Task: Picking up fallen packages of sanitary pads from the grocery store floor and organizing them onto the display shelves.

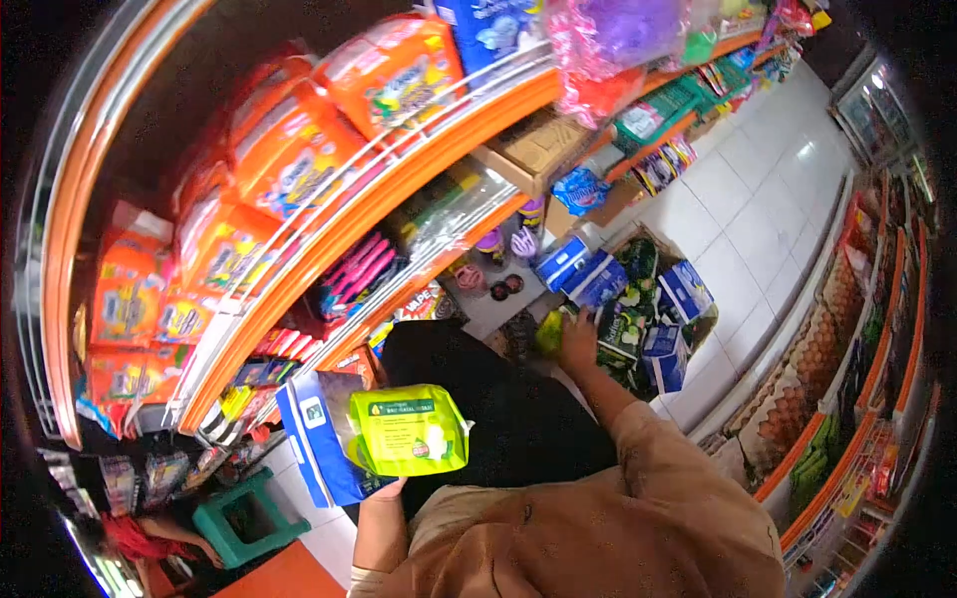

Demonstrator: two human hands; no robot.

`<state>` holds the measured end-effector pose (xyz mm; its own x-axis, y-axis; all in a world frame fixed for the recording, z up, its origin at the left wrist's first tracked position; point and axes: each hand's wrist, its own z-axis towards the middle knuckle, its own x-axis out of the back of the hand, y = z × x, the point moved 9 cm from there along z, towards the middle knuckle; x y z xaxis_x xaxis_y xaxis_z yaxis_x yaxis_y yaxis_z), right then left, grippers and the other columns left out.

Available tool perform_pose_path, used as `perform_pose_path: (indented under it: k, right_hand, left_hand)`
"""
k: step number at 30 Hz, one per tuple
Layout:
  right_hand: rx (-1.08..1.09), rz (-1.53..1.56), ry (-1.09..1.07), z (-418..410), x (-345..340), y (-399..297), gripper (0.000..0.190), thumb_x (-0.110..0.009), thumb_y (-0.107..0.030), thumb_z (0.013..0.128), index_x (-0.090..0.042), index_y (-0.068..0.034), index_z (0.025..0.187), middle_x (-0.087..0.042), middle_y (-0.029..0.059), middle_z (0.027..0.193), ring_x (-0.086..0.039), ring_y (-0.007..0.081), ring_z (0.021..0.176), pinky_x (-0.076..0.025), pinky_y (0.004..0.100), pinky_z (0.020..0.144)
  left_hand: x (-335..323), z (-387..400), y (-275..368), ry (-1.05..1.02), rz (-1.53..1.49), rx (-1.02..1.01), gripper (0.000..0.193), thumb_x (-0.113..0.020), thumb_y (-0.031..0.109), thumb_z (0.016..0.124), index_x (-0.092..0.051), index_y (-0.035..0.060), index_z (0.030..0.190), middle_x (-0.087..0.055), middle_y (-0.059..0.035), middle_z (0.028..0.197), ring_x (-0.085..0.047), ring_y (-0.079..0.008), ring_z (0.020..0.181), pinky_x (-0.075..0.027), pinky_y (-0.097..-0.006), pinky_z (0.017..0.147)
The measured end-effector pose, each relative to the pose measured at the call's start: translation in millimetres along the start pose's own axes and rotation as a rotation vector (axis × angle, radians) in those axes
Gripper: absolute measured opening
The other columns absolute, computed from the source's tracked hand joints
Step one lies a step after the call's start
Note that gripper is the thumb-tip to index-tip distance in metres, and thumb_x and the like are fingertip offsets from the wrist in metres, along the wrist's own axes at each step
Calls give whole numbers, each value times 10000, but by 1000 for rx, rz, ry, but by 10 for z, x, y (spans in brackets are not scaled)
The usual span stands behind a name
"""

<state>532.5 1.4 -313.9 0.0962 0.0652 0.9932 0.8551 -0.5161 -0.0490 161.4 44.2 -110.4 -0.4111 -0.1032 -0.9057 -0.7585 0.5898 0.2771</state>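
Note:
My left hand [390,489] supports a lime-green plastic pack [411,430] and a blue-and-white pack [321,441] from underneath; most of its fingers are hidden below them. My right hand [579,340] reaches down at the left edge of a floor box holding dark green packs [628,318] and several blue-and-white packs [664,357]. Its fingers are on or beside a yellow-green pack [550,333], partly blurred. Two more blue packs [579,270] lie at the box's upper left, near purple and pink items.
Shelves with orange edges [359,247] curve along the left, stocked with orange packs [299,157]. A green plastic stool [250,519] stands lower left, near another person's arm [176,534]. Egg trays [804,359] line the right shelf beside the white tiled floor [748,187].

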Motion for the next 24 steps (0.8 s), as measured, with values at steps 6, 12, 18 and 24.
perform_pose_path:
  k: [6, 12, 18, 24]
  right_hand:
    - [-128, 684, -34, 16, -186, 406, 770, -779, -77, 600, -426, -18, 1282, -409, 261, 1237, -458, 438, 1112, -418, 457, 919]
    - [2, 822, 36, -57, 521, 261, 909, -826, -136, 644, -313, 26, 1377, -477, 247, 1291, -518, 341, 1138, -418, 415, 953]
    - [-53, 1743, -67, -245, 2094, 12, 782, -737, -8, 719, -337, -22, 1392, -529, 80, 1253, -511, 191, 1149, -396, 321, 987]
    - [172, 1899, -52, -448, 3270, -363, 862, -746, 26, 702, -291, -53, 1430, -455, 85, 1344, -447, 216, 1226, -376, 336, 1009]
  left_hand:
    - [-357, -40, -29, -144, -34, -30, 601, -490, 463, 897, -434, 97, 1369, -423, -123, 1417, -398, -329, 1293, -269, -518, 1090]
    - [-391, -106, 29, -172, -121, -33, 660, -449, 524, 885, -408, 102, 1391, -403, -122, 1435, -369, -330, 1317, -227, -534, 1101]
    - [-529, -187, 94, -76, -171, -107, 686, -439, 548, 877, -399, 99, 1395, -388, -133, 1442, -353, -344, 1329, -221, -560, 1099]
    - [-787, -254, 155, -174, -87, -147, 662, -432, 555, 883, -430, 112, 1374, -464, -122, 1386, -409, -340, 1295, -303, -547, 1065]
